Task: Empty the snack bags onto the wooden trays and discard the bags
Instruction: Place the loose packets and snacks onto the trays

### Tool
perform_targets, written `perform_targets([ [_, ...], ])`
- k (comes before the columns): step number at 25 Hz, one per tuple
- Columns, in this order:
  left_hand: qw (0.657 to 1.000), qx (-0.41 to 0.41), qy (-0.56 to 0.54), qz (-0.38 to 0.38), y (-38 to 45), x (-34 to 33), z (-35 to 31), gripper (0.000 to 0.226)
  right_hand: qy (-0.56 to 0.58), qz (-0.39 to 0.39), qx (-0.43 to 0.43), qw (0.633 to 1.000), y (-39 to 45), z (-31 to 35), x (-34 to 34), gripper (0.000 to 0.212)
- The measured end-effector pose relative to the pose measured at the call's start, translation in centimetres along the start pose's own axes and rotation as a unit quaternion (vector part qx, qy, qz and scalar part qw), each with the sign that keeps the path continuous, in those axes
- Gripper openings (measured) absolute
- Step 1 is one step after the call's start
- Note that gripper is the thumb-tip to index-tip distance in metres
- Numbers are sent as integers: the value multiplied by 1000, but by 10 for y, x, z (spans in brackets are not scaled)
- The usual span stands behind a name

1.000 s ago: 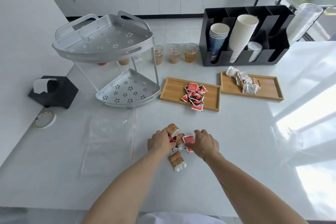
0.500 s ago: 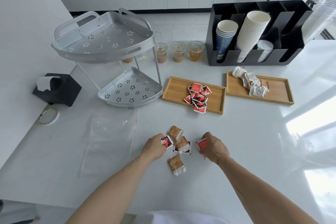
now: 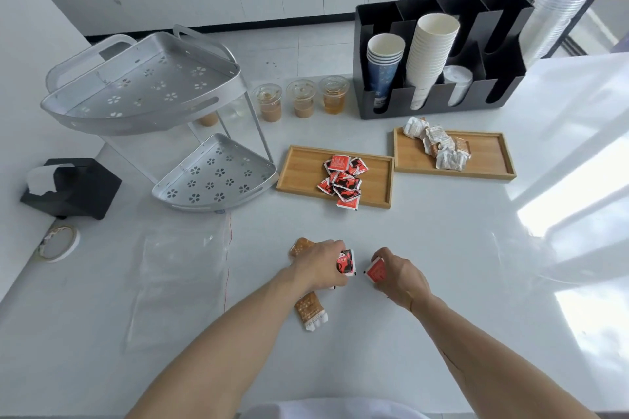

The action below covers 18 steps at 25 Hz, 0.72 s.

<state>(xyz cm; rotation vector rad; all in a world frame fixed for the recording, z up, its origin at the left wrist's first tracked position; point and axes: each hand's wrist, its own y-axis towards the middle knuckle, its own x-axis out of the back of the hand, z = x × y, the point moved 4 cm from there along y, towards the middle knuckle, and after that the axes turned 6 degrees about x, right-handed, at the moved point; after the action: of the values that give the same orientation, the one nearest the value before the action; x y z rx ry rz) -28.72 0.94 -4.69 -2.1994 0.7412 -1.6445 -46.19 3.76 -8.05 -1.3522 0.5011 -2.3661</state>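
Snack packets are lying loose on the white table (image 3: 442,248) directly in front of the person, and both hands are working among them. The left hand (image 3: 320,265) is resting palm-down with its fingers curled closed over a red-and-black packet (image 3: 346,261), which is protruding from under the fingertips. A brown packet (image 3: 301,246) is showing just beyond the knuckles, touching the hand; whether the hand is also gripping it cannot be told, since the hand is covering most of it. A second brown packet (image 3: 310,310) is lying flat on the table beside the left wrist, not held.

The right hand (image 3: 396,274) is pinching a red packet (image 3: 375,270) between thumb and curled fingers, with the packet tilted on edge. The two hands are sitting near each other but apart.

An emptied clear plastic bag (image 3: 180,282) is lying flat on the table to the left of the left forearm. Further back, the left wooden tray (image 3: 299,167) is holding a pile of red packets (image 3: 342,180), and the right wooden tray (image 3: 490,153) is holding a pile of pale wrapped snacks (image 3: 439,146).
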Motion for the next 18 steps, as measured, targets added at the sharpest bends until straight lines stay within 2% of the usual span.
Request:
perform_targets([
  [3,994,-3,104,-39,13,4,-2,40,-8,6,-5,1000,-5,-10,3,42],
  [7,981,-6,186,-47,19,4,12,41,0,14,-7,1000,-6,-17,7,40],
  [13,970,-19,244,-5,13,8,21,18,-7,37,3,999,3,-17,9,39],
  [18,967,-23,254,-17,3,-1,25,28,0,47,4,999,7,-15,11,36],
])
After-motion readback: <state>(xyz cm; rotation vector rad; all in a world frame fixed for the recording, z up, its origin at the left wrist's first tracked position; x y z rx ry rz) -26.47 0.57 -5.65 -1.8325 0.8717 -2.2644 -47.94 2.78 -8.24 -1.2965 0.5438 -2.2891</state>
